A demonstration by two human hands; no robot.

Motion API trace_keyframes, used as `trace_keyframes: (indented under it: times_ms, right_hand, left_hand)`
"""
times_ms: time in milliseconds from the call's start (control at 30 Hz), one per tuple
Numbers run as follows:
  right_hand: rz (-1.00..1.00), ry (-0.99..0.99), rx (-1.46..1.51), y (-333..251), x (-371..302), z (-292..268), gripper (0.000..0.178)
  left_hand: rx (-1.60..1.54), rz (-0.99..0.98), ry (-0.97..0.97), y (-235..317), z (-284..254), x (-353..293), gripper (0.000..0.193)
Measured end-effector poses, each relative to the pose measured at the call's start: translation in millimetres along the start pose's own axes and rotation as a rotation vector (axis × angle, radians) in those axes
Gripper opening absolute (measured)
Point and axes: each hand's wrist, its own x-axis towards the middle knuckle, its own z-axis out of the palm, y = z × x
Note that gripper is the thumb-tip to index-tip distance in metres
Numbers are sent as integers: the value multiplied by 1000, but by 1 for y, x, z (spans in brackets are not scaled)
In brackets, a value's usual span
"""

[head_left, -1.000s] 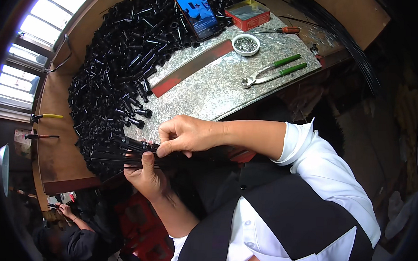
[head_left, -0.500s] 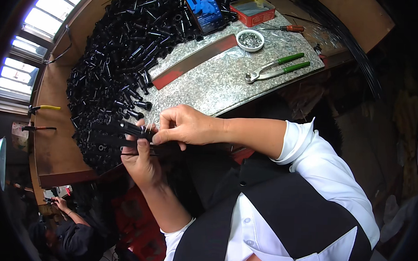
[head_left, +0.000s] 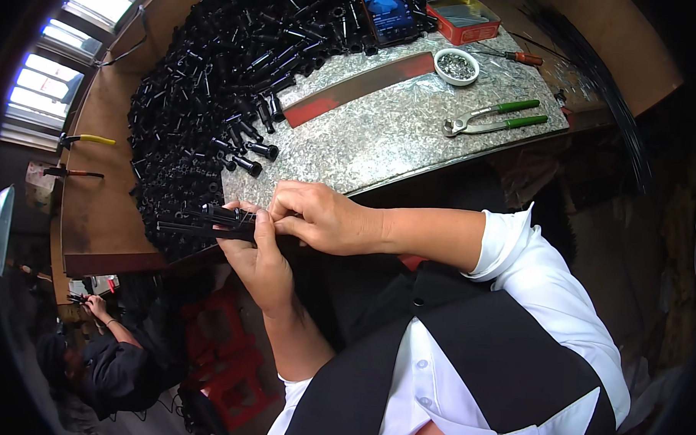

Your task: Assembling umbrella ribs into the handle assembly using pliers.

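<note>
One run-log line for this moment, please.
left hand: holding black parts | right hand: beside left thumb, grip unclear | green-handled pincers: lying on speckled tabletop

The black part [head_left: 215,212] I hold looks like shiny plastic. My pliers [head_left: 460,127] have shiny metal. My sleeve [head_left: 552,290] is dull white cloth.

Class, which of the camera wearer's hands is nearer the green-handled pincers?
Right: the right hand is below and left of the pincers in the picture; the left hand is farther left and lower.
</note>
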Motion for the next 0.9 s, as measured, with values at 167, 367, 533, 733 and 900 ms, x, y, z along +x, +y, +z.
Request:
trace_keyframes:
  times_ms: [167,367,533,733,900]
  right_hand:
    - [177,-69,81,2,2,-10,16]
    - [407,-125,313,15,1,-9,24]
    - [456,-137,297,14,5,-12,31]
    - [515,-207,269,10,8,-15,29]
    - [487,-184,304,14,6,-13,33]
  left_hand:
    - [110,20,-19,3,-2,1,27]
    - [80,22,-28,4,-3,0,24]
    - [67,68,-8,-1,-4,1,22]
    - [62,87,0,-3,-5,0,20]
    - [63,143,29,-5,-2,-2,20]
